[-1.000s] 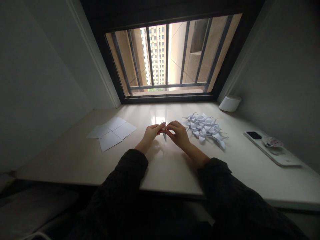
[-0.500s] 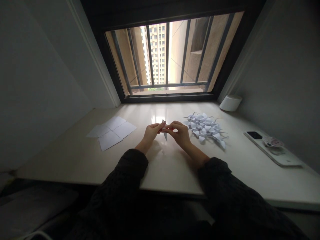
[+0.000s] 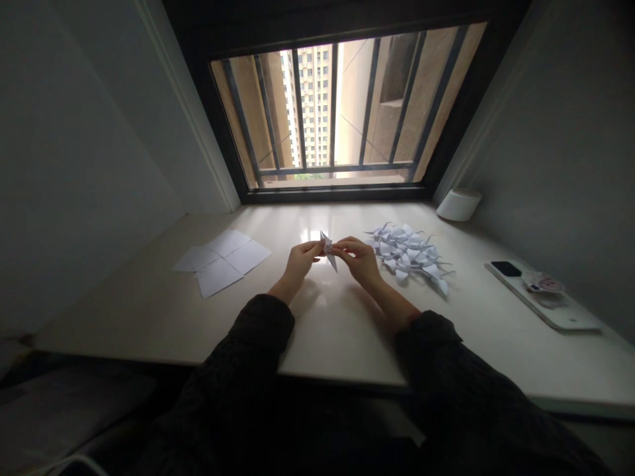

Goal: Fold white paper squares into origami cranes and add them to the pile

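Note:
A small folded white paper crane is held between my two hands, over the middle of the white tabletop. My left hand pinches it from the left side between thumb and fingers. From the right, my right hand grips it with thumb and forefinger. One pointed end sticks up away from me and another points down toward me. The fingertips hide part of its centre. Just right of my right hand lies a pile of folded white paper cranes.
Flat white paper squares lie at the left. A white phone with a round grip on its back rests at the right. A white rounded object stands in the back right corner, beside the barred window.
The paper crane has turned slightly between my fingers, and more of it shows. My right hand's fingers have shifted a little to the right.

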Demonstrator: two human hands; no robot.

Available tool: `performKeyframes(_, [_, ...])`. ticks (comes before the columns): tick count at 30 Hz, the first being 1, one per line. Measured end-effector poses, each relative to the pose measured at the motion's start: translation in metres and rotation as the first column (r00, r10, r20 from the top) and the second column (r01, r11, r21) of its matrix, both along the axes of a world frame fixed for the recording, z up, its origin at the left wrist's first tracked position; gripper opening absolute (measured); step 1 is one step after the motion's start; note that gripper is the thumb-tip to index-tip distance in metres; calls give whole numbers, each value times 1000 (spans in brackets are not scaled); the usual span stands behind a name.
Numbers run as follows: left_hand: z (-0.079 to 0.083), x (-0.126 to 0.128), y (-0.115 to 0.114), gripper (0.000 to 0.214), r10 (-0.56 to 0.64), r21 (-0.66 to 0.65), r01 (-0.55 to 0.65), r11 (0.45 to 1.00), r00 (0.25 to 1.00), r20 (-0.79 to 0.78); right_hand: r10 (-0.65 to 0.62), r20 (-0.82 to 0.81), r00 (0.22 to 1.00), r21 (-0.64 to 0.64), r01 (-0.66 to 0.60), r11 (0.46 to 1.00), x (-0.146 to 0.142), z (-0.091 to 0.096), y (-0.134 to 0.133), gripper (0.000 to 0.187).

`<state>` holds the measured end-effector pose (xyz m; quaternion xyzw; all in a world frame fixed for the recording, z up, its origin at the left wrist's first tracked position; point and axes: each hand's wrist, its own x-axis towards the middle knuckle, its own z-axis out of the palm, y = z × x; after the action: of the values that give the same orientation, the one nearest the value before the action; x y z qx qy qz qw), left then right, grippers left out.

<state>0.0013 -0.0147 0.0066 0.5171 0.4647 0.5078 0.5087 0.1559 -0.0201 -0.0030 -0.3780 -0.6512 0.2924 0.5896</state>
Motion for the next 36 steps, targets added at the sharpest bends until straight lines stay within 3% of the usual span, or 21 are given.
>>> performKeyframes(10, [0,2,-2,39,2,49,-2,999,1000,-3,-3,-127,992,-134,-14,991,-3,-9,4,29])
performKeyframes(23, [-1,4,-4,32,-6,118,9,993,1000,-24,-79,-214,974,-164,43,985,-6,-7,0,29])
performKeyframes(36, [-1,2,-2,32,0,262,28,965,994,-108,-103,-123,987,-179,80,981,-3,-2,-2,28])
